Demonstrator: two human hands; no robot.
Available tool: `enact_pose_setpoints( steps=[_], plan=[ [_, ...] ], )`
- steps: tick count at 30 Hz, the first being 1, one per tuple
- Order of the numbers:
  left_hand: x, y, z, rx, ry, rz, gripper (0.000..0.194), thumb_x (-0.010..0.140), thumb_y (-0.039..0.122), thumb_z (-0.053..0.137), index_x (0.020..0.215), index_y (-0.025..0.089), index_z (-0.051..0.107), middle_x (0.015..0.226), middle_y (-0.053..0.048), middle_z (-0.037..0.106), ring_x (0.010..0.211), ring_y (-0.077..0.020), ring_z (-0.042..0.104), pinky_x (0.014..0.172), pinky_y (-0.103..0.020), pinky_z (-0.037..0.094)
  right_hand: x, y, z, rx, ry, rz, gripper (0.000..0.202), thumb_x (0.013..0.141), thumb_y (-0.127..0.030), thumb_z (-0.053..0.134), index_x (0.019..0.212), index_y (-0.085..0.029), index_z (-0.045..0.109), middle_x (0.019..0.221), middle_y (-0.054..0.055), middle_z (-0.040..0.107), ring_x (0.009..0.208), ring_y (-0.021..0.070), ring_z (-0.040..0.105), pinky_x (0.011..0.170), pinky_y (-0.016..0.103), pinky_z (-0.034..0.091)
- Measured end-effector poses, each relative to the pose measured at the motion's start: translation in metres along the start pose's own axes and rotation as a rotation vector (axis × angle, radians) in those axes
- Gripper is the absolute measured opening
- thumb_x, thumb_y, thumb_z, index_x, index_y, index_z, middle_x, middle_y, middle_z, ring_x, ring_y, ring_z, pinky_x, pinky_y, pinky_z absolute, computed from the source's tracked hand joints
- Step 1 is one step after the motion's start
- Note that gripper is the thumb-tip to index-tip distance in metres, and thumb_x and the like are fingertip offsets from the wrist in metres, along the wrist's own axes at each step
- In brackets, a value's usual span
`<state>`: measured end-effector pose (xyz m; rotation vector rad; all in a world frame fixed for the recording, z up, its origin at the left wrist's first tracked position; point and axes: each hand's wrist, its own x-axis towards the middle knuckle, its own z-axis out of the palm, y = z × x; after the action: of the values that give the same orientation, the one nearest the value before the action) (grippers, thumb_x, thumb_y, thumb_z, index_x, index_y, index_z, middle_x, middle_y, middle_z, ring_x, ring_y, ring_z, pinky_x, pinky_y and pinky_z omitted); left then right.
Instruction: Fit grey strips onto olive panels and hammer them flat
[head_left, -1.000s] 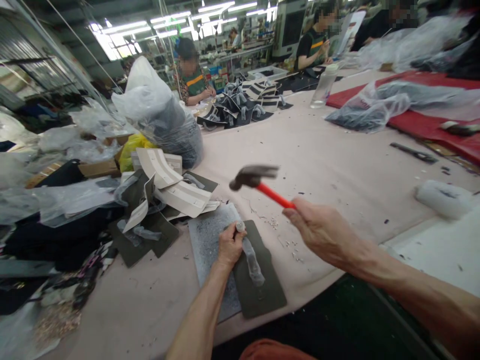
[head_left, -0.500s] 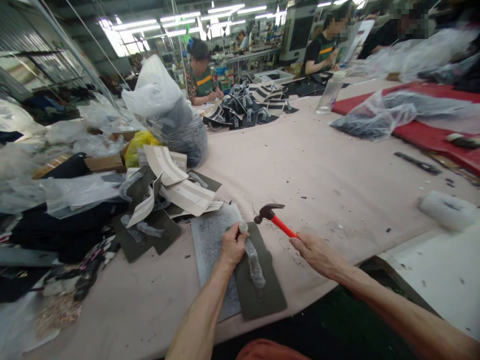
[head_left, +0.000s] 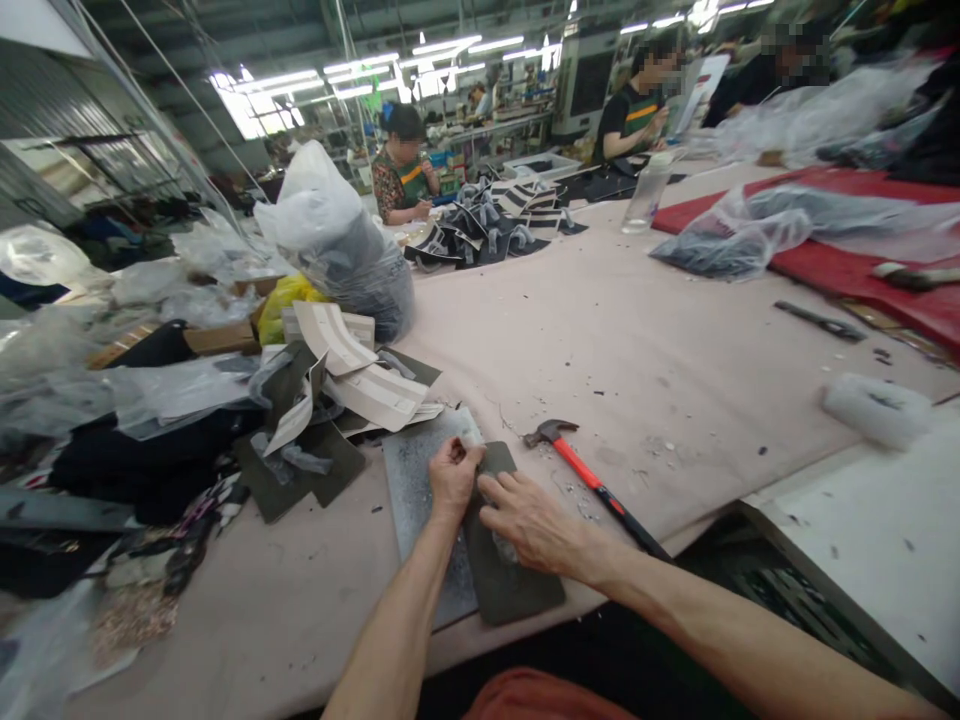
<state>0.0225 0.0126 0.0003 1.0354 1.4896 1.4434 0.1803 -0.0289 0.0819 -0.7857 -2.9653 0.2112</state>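
Note:
My left hand (head_left: 454,482) is closed, thumb and fingers pinched together above the metal plate (head_left: 420,530); what sits in the pinch is hidden. Beside it my right hand (head_left: 531,522) bends over a dark olive panel (head_left: 517,595), its curled fingers at the upper end of a plastic-wrapped strap (head_left: 505,548). Most of that strap is covered by the hand. The panel lies partly over the plate. To the right, a claw hammer (head_left: 581,465) with a red and black handle rests on the table, out of my hands.
A heap of olive and cream panels (head_left: 341,385) lies at left, before a large stuffed plastic bag (head_left: 337,250). Small scraps dot the pinkish table cover (head_left: 517,330). A plastic roll (head_left: 877,410) is at right; co-workers (head_left: 405,165) sit across the table.
My right hand has let go of the hammer, now lying on the table, and moved left to the strap. The short rod that stood in my left hand no longer shows.

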Motion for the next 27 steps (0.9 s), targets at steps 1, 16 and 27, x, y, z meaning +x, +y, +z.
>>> enact_pose_setpoints(
  steps=[1,16,27],
  plan=[
    [0.003,0.004,0.001,-0.062,0.058,-0.035,0.03,0.065,0.03,0.079,0.089,0.014,0.069,0.078,-0.005,0.075,0.07,-0.0183,0.07,0.066,-0.026,0.054,0.003,0.0,-0.001,-0.043,-0.004,0.008,0.022,0.078,-0.018,0.061,0.101,-0.016,0.061,0.124,0.014,0.052,0.106,0.0273,0.048,0.087,0.041,0.041],
    [-0.004,0.112,-0.056,-0.029,0.093,0.256,0.032,0.072,0.036,0.08,0.094,0.015,0.069,0.087,-0.005,0.076,0.079,-0.0184,0.072,0.078,-0.03,0.059,0.018,-0.021,-0.015,0.213,0.05,0.684,0.028,0.098,-0.039,0.044,0.109,-0.016,0.054,0.081,0.01,0.071,0.073,0.0236,0.069,0.06,0.029,0.036],
    [-0.013,0.005,-0.022,-0.058,-0.106,0.005,0.022,0.08,0.032,0.069,0.096,0.016,0.066,0.093,-0.007,0.076,0.088,-0.0202,0.072,0.082,-0.03,0.057,0.024,-0.032,0.031,0.748,0.18,0.925,0.025,0.096,-0.04,0.044,0.1,-0.018,0.056,0.089,0.009,0.072,0.081,0.0219,0.068,0.07,0.029,0.041]
  ],
)
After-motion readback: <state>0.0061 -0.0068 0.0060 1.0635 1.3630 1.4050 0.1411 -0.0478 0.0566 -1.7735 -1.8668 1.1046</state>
